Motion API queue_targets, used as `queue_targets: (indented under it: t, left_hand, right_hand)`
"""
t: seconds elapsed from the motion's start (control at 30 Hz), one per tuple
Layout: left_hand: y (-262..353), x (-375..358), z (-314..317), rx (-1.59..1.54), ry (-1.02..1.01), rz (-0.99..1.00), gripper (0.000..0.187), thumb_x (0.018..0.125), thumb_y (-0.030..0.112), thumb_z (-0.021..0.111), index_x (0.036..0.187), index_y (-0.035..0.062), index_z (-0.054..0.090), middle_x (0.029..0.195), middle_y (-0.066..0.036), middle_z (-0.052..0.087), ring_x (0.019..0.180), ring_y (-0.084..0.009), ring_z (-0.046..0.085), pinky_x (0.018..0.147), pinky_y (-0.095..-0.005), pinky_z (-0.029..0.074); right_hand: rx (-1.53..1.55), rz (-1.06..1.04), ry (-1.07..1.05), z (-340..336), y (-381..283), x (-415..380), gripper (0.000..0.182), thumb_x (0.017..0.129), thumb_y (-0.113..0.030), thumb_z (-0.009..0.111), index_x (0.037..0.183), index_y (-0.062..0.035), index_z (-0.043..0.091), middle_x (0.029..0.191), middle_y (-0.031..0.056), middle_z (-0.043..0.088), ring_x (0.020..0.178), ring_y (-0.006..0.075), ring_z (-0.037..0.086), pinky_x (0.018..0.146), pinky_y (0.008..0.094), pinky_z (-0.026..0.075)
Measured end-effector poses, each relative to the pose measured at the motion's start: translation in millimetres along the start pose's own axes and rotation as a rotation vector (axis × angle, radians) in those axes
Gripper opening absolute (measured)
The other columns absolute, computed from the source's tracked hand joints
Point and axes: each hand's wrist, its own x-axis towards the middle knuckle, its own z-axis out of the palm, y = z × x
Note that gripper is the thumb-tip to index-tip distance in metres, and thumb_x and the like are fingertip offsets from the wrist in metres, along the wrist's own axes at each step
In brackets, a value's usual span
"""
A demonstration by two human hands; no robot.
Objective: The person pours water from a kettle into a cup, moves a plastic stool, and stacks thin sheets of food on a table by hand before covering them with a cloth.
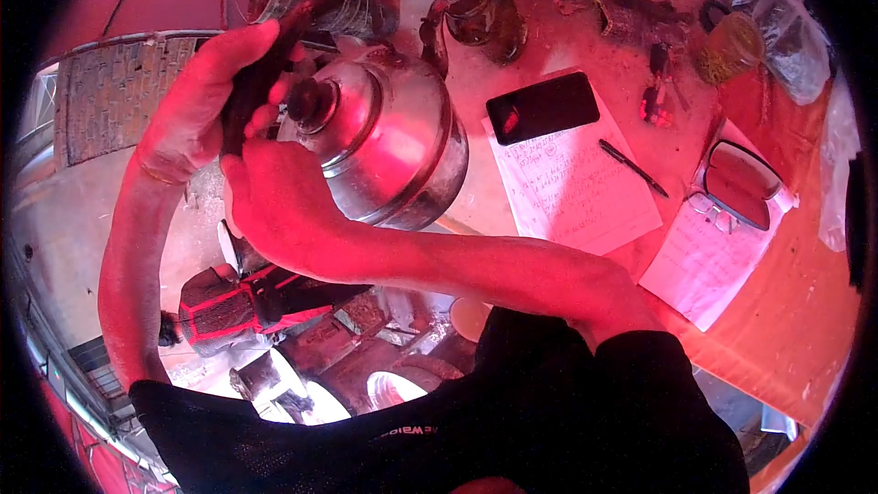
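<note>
Shiny, round-bellied metal kettle (393, 151) with a dark knob on its lid was held up in the air off the near-left edge of the table, tipped so that its lid faced the person. Their left hand (206, 96) was wrapped tight around the kettle's dark handle (261, 73), thumb uppermost, fingers closed round the grip. The right hand (279, 206) came in from below and lay against the kettle's lower side near the lid, its fingers curled towards the metal; I could not tell whether it truly gripped anything or only steadied the body. Both forearms were bare, coming out of dark sleeves at the bottom of the view. Just beyond the kettle stood a clear glass jar with a wire clasp (480, 14), and to its left lay a ribbed glass tumbler (315, 0) on its side. On the reddish tabletop (786, 311) to the right a black phone (541, 107) rested on a sheet of handwritten paper (576, 187), with a dark pen (633, 166) lying slantwise across the same sheet. Farther right an open spectacle case (743, 185) sat on a second sheet, a pair of glasses touching its near edge. A small jar of yellowish stuff (730, 46) stood near the far right, beside a crumpled clear plastic bag (788, 32).
</note>
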Motion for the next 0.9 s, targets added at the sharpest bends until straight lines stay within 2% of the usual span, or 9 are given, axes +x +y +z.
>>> queue_targets:
  t: [0.33,0.73,0.83,0.9]
  left_hand:
    - [-2.3,-0.4,-4.7,0.018,-0.026,0.006,0.041,0.100,0.044,0.048,0.112,0.0071,0.060,0.071,0.000,0.060,0.047,-0.0074,0.051,0.041,-0.0202,0.040]
    - [-13.2,-8.6,0.8,-0.019,-0.023,0.042,0.040,0.100,0.043,0.047,0.111,0.0064,0.060,0.070,-0.001,0.059,0.047,-0.0089,0.050,0.041,-0.0220,0.040]
    - [-20.9,-11.9,1.7,-0.063,-0.034,0.041,0.041,0.098,0.043,0.049,0.104,0.0039,0.059,0.074,0.000,0.058,0.050,-0.0073,0.049,0.047,-0.0208,0.041]
    - [-36.2,-13.6,-2.3,-0.148,0.089,0.068,0.041,0.102,0.043,0.042,0.112,0.0066,0.057,0.071,-0.002,0.059,0.047,-0.0116,0.049,0.043,-0.0246,0.039]
  right_hand:
    - [-0.016,0.009,0.036,7.0,6.6,-0.1,0.028,0.093,-0.017,0.053,0.077,0.0056,0.058,0.073,0.0297,0.060,0.078,0.0467,0.062,0.070,0.0544,0.046]
    - [-0.007,0.090,-0.102,3.8,10.4,-5.8,0.027,0.093,-0.016,0.052,0.079,0.0057,0.059,0.074,0.0298,0.061,0.079,0.0465,0.063,0.073,0.0544,0.047]
    - [-0.111,0.040,-0.110,7.8,19.7,-8.3,0.025,0.092,-0.016,0.052,0.081,0.0056,0.060,0.075,0.0299,0.062,0.079,0.0471,0.063,0.074,0.0547,0.047]
    - [-0.096,0.056,-0.073,7.4,20.3,-15.9,0.022,0.091,-0.015,0.053,0.084,0.0059,0.059,0.074,0.0292,0.061,0.077,0.0475,0.062,0.072,0.0552,0.048]
